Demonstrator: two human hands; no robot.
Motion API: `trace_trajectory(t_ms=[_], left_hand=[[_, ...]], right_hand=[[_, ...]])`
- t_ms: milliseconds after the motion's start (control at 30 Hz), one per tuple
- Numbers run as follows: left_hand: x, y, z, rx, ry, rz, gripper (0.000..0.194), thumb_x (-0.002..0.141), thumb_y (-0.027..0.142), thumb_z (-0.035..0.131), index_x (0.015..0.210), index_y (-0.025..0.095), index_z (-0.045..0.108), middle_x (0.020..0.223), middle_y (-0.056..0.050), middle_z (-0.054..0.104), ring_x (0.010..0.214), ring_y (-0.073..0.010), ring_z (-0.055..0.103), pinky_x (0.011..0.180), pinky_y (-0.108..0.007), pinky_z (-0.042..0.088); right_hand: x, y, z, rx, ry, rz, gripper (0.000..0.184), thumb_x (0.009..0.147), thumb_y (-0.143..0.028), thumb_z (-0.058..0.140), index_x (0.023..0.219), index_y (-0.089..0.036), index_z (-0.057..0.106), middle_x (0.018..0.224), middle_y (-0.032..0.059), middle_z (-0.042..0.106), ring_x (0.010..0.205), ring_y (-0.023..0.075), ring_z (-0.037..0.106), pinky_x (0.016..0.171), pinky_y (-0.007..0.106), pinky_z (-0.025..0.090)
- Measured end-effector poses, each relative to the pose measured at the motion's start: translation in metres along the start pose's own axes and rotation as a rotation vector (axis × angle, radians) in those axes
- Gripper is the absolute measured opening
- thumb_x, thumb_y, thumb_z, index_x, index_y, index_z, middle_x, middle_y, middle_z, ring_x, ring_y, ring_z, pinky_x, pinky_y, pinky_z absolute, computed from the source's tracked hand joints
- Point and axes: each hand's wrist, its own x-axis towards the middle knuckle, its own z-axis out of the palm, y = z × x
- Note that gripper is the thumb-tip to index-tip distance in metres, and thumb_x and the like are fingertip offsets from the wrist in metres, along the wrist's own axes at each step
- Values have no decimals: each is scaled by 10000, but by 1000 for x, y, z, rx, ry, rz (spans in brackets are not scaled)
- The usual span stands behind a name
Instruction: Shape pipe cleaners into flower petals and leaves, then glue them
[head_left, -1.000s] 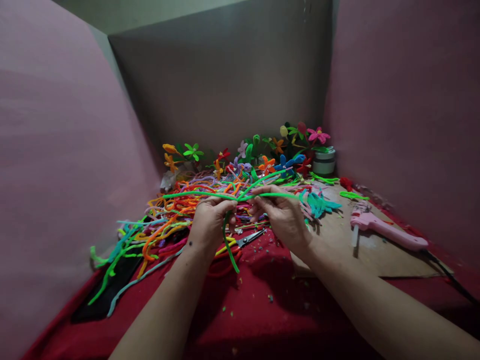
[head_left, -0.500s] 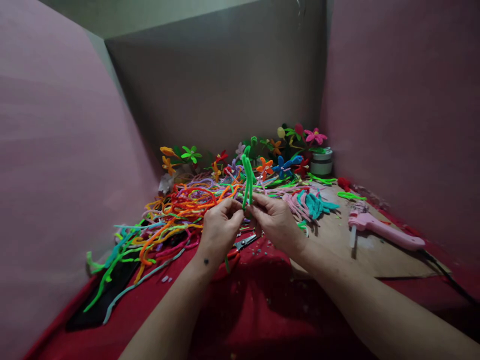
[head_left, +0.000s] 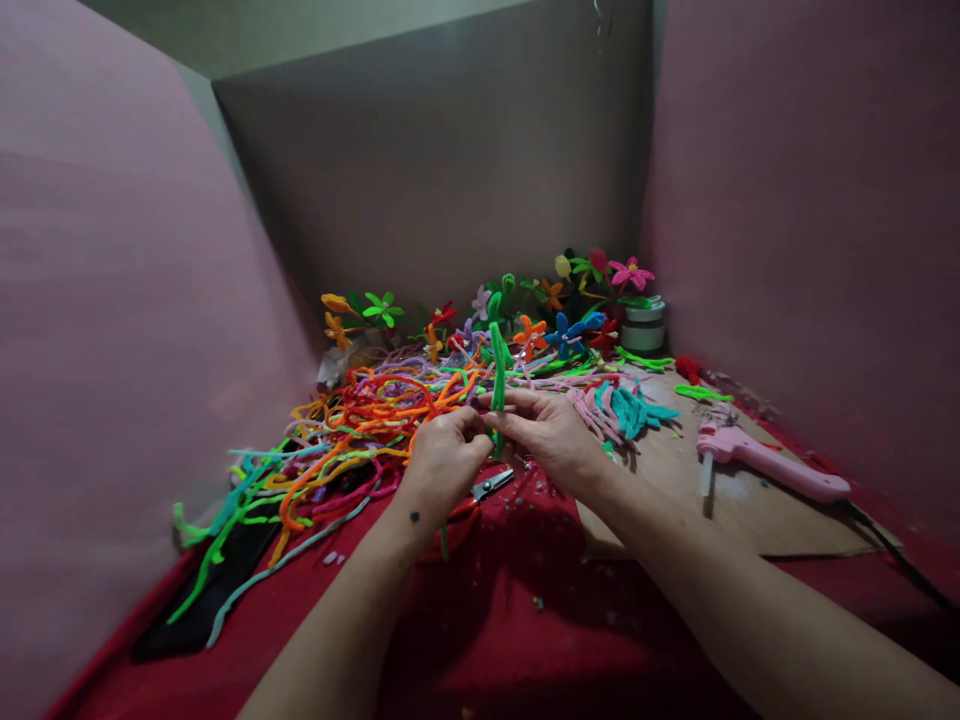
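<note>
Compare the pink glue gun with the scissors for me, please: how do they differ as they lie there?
The glue gun lies on the cardboard; the scissors lie on the red cloth. The glue gun has a pink body and a dark cord; the scissors show metal blades. The glue gun is in plain view, while the scissors are partly hidden behind the left hand. Neither is held.

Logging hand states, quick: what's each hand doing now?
Left hand: closed, pinching the bright green fuzzy pipe cleaner.
Right hand: closed, pinching the same pipe cleaner.
</note>
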Motion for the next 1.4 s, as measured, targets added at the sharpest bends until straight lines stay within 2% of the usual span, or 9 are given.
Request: trace_trajectory(t_ms=[200,367,567,767,900,1067,1133,1233,1400], left_hand=[[2,0,0,-82,-88,-24,34,613,181,496,585,174,515,490,51,470,417,-74,378,434,-198,275],[0,6,0,-362,-228,-151,85,594,151,492,652,164,552,446,68,416,352,-44,278,363,-179,200],[-5,12,1,-442,-319,-211,143,595,143,465,678,159,582,408,78,387,284,-31,249,305,-169,184],[-5,8,1,-517,-333,-121,384,665,169,500,1044,185,562,466,63,501,297,-76,399,308,-182,313],[-5,7,-1,-587,-344,-73,361,716,218,552,1073,179,513,525,57,514,356,-79,439,363,-199,382],[-7,9,-7,-649,-497,-24,467,685,220,658,1118,205,485,570,73,482,418,-59,458,438,-187,393],[-7,9,-11,-615,-531,-37,403,682,223,664,1062,195,532,600,55,515,437,-57,476,448,-181,380],[-3,7,-18,-468,-511,-63,194,677,256,667,824,134,635,585,24,543,462,-50,476,463,-171,365],[9,-6,-32,-346,-349,-110,158,666,265,673,650,111,639,507,19,542,421,-42,440,414,-159,326]], right_hand=[[0,-2,-1,-48,60,-25,269,733,-388,598,622,-144,565,449,-38,520,342,70,465,340,184,371],[0,-3,-3,6,143,-62,254,716,-396,617,673,-146,611,460,-34,528,345,71,445,332,191,347],[0,0,-2,-7,195,-105,257,723,-403,611,721,-150,655,482,-31,528,356,60,407,327,189,303],[-1,-8,-1,59,242,-146,203,697,-361,657,719,-159,667,601,-17,593,532,80,510,537,211,443],[1,-7,-3,177,225,-156,190,712,-361,649,751,-175,651,634,-16,604,550,92,535,578,240,466],[7,-10,-12,407,319,-202,114,746,-307,632,767,-195,626,601,-28,578,550,93,538,569,236,463],[10,-17,-18,572,367,-193,70,770,-261,610,737,-200,602,578,-38,549,533,83,520,575,239,466],[12,-27,-28,739,357,-112,95,820,-244,551,738,-202,573,534,-50,492,499,77,486,542,234,461],[11,-34,-34,823,348,-74,229,901,-220,398,742,-174,555,494,-49,424,433,62,425,386,163,346]])
